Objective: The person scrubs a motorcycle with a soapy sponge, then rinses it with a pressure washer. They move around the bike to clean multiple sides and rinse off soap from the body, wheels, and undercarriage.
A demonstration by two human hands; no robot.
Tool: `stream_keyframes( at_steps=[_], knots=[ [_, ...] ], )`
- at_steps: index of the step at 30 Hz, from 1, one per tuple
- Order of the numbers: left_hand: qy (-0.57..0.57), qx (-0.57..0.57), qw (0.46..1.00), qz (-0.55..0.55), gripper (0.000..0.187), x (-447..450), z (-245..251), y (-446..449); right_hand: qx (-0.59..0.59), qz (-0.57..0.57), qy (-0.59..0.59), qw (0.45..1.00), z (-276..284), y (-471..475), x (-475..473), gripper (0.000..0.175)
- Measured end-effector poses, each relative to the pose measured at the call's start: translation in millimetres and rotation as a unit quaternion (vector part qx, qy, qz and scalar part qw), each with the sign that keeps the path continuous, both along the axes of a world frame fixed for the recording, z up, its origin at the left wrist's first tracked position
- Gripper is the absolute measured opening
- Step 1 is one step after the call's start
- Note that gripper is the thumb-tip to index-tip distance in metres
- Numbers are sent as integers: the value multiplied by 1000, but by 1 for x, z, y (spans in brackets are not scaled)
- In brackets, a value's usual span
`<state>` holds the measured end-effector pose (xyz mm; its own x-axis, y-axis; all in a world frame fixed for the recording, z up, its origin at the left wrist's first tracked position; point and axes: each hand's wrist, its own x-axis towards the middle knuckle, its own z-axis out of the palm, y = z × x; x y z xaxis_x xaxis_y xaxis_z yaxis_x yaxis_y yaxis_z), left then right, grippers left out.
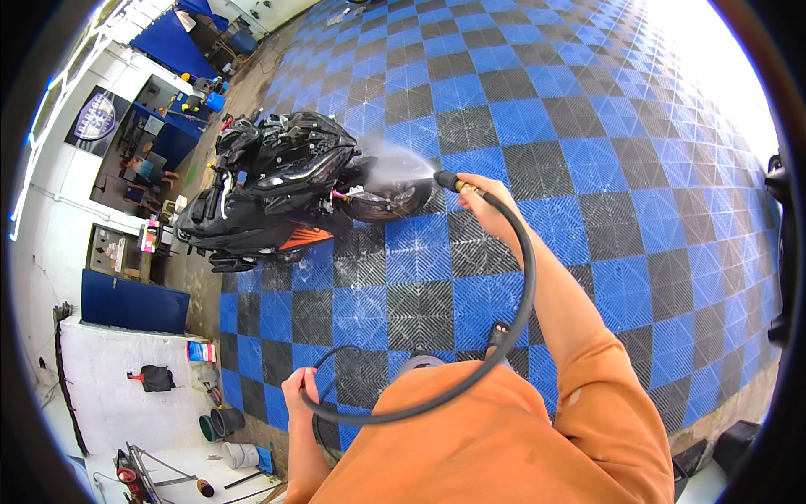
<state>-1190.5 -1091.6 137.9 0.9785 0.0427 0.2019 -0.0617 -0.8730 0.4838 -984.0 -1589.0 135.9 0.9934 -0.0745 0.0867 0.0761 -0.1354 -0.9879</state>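
Note:
My right hand [482,198] grips the brass-and-black spray nozzle [448,181] at the end of a black hose [527,277]. A fan of water [397,162] leaves the nozzle toward the rear of a black motor scooter [296,183]. Its wheel [400,200] lies just left of the nozzle tip, and an orange panel [306,237] shows low on its side. The hose loops across my orange shirt to my left hand [299,389], which is closed around it near my waist.
Blue and black ribbed floor tiles [419,315] spread around the scooter, whitish and wet in places. Along the left wall are a dark bucket [227,421], a white bucket [239,455] and a blue partition [135,301]. People [145,179] are in a room beyond. A thin hose [327,435] trails behind my left hand.

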Motion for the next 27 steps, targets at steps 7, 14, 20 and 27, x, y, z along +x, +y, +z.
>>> stream_keyframes(
  at_steps=[7, 14, 20, 27],
  knots=[
    [3, 11, 1000, -2, 22, 5, 7, -5, -10, 5, -128, 992, 0, 20, 7, 39],
    [9, 16, 1000, 7, 23, 3, 10, -5, 29, -11, 5, 1000, -52, 3, 15, 37],
    [33, 30, 999, 16, 21, -3, 12, -2, -26, -1, 43, 999, -61, -4, 8, 41],
    [62, 61, 996, 9, 20, -9, 21, -14, 137, 53, 11, 989, -75, 11, 10, 39]
  ],
)
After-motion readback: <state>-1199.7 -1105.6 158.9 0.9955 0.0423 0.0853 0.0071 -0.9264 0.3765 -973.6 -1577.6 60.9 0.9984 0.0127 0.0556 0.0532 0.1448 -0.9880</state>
